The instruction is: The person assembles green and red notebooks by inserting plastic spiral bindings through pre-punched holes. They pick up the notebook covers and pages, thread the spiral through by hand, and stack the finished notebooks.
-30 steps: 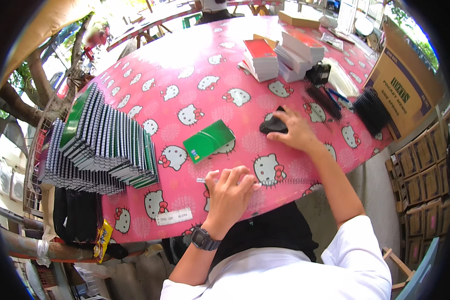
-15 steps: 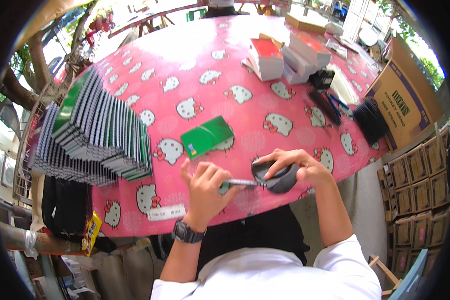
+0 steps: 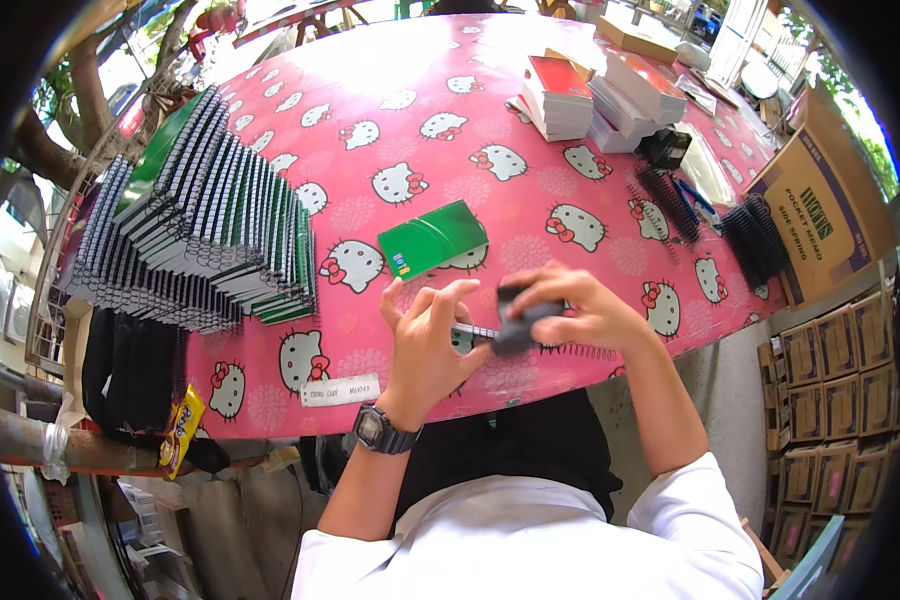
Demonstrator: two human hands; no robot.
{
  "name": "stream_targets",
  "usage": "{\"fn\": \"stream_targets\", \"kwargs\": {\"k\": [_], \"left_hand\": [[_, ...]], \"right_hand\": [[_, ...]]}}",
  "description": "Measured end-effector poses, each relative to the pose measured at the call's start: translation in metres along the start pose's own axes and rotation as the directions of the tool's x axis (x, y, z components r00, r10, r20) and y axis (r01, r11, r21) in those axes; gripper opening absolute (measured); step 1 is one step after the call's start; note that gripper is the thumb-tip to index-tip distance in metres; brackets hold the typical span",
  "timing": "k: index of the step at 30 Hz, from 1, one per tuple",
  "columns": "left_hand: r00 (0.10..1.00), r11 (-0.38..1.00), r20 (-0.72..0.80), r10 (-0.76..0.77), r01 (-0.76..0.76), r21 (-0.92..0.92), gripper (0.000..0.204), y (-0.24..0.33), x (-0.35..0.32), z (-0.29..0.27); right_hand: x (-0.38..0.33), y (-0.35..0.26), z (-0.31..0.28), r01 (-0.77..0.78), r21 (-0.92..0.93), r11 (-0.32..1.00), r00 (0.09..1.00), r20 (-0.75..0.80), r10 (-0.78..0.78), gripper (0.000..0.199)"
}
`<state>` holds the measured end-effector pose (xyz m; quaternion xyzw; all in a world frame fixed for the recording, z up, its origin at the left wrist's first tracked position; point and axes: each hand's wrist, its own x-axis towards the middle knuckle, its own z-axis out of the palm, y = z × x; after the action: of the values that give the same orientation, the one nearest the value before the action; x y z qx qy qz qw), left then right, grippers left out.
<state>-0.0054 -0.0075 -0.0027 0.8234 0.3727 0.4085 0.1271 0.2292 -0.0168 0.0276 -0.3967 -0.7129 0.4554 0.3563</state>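
My left hand (image 3: 432, 335) pinches a small notepad (image 3: 463, 338) edge-on, with the other fingers raised; most of the pad is hidden behind the hand. My right hand (image 3: 575, 308) is closed around a black rounded hand tool (image 3: 515, 325), blurred, pressed up to the pad's right end. A thin spiral wire (image 3: 585, 350) sticks out to the right below my right hand. Just beyond my hands a green-covered memo pad (image 3: 433, 240) lies flat on the pink table (image 3: 370, 330). At the left stands a large pile of spiral-bound notepads (image 3: 225, 220) with green covers.
Far right are red-topped paper stacks (image 3: 560, 100), a small black box (image 3: 665, 148), blue-handled pliers (image 3: 697, 198) and black spiral coils (image 3: 750, 240). A carton (image 3: 820, 200) leans by the right edge, above stacked boxes (image 3: 840, 400). Near left lie a paper label (image 3: 340, 391) and a yellow packet (image 3: 181, 432).
The black tool in my right hand has shifted left along the notepad and turned. A wire spiral now shows to its right. The whole view has tilted slightly.
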Motion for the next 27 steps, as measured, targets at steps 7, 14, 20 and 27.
{"fn": "stream_targets", "kwargs": {"k": [7, 14, 20, 27], "left_hand": [[1.0, 1.0, 0.017, 0.003, -0.003, -0.023, 0.081, -0.006, -0.004, 0.001], [0.95, 0.723, -0.037, -0.312, 0.212, -0.657, 0.081, -0.028, -0.02, 0.006], [0.923, 0.62, 0.192, -0.332, 0.367, -0.693, 0.04, -0.043, -0.033, 0.017], [0.899, 0.575, 0.289, -0.33, 0.434, -0.693, 0.035, -0.038, -0.028, 0.012]], "right_hand": [[0.014, -0.005, 0.011, -0.016, -0.276, 0.961, 1.0, -0.023, 0.01, 0.045], [0.022, -0.006, 0.017, -0.031, 0.008, 0.999, 0.997, 0.066, 0.03, 0.051], [0.022, 0.006, 0.019, 0.031, 0.194, 0.98, 0.999, 0.011, -0.034, 0.05], [0.028, 0.017, 0.011, -0.112, -0.505, 0.856, 0.968, -0.248, -0.02, 0.051]]}}
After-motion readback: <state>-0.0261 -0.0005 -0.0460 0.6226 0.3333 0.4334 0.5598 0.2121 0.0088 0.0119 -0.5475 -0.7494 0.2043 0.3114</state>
